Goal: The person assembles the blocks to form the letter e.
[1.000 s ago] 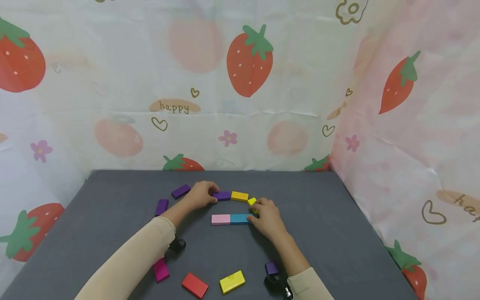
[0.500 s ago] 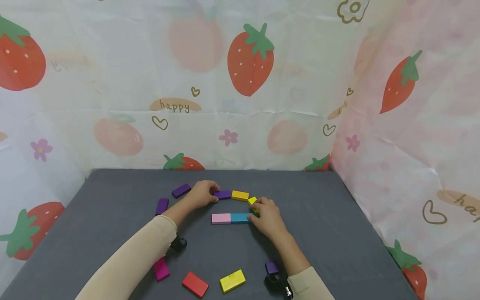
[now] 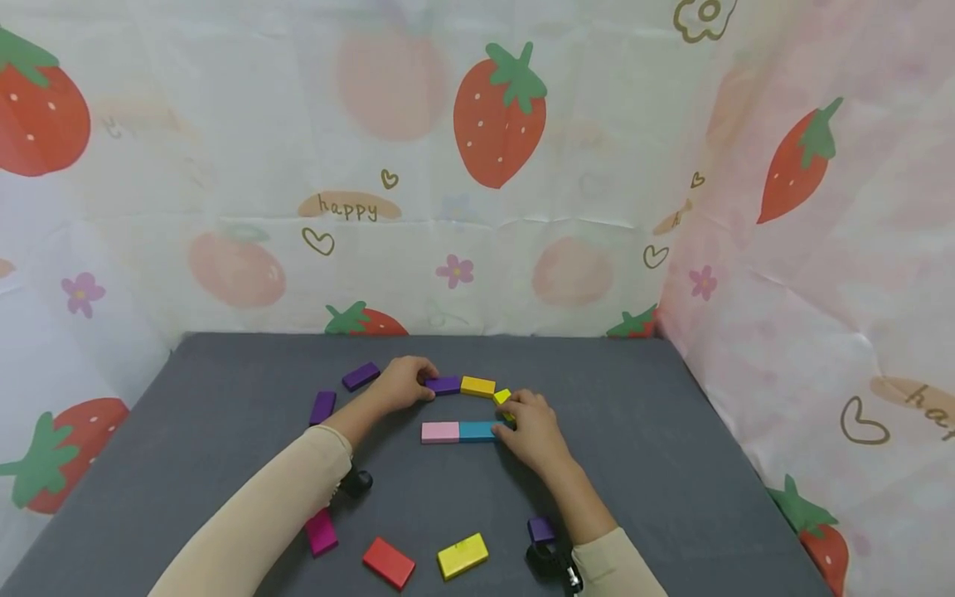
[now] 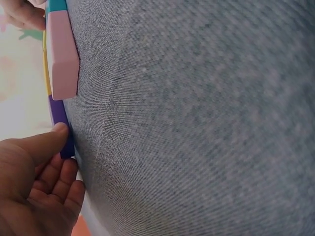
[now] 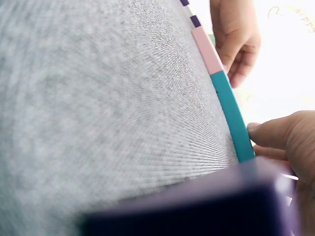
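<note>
Purple block (image 3: 445, 385) pinched by left hand (image 3: 403, 383), yellow block (image 3: 510, 416) gripped by right hand (image 3: 535, 429), grey tabletop (image 3: 642, 448) beneath

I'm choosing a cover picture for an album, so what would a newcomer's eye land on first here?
Probably the big red strawberry printed on the backdrop, top centre in the head view. Next, the pink block and blue block, lying end to end on the dark grey table. Then the left hand, pinching a purple block beyond them, and the right hand, at the blue block's right end.
</note>
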A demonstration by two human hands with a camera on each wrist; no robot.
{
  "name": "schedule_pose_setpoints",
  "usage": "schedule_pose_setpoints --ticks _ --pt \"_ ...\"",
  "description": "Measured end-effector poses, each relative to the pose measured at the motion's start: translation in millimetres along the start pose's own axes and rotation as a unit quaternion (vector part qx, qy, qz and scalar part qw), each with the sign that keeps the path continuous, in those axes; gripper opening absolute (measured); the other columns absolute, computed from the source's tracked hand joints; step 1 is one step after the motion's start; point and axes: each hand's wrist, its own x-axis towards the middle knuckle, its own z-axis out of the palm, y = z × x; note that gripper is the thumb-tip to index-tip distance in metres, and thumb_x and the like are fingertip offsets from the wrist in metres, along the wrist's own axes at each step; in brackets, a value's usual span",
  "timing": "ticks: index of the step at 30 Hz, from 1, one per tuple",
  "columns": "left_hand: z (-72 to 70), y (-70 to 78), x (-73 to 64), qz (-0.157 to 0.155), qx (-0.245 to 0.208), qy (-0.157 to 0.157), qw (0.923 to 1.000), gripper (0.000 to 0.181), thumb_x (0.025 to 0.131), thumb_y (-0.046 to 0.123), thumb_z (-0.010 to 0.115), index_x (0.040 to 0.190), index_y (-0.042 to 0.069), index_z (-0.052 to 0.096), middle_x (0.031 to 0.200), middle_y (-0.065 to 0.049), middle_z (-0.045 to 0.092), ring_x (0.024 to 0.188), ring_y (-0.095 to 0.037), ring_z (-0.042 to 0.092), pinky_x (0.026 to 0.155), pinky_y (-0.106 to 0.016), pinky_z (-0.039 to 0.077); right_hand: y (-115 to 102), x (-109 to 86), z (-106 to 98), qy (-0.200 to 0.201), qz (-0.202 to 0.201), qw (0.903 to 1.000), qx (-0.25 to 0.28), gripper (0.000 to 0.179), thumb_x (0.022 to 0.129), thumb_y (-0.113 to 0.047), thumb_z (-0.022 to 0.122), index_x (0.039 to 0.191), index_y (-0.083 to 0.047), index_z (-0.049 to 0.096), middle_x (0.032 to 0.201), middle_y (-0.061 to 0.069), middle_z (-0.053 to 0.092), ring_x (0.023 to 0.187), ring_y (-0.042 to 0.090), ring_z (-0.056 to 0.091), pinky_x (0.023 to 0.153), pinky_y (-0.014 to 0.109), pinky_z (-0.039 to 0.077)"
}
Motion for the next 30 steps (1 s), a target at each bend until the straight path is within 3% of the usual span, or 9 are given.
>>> schedule_pose_setpoints --ticks 30 --pt "-0.8 2.9 -0.5 -0.002 0.008 -0.002 1.0 0.029 0.092 0.015 0.078 0.12 0.009 0.071 0.112 -0.008 0.07 0.101 -0.022 0.062 0.097 -0.043 0.052 -1.1 -0.5 -0.5 -0.003 0.002 1.0 -0.003 0.031 0.092 -0.029 0.078 0.118 -0.012 0.077 0.125 0.008 0.064 0.117 0.029 0.054 0.101 0.051 0.044"
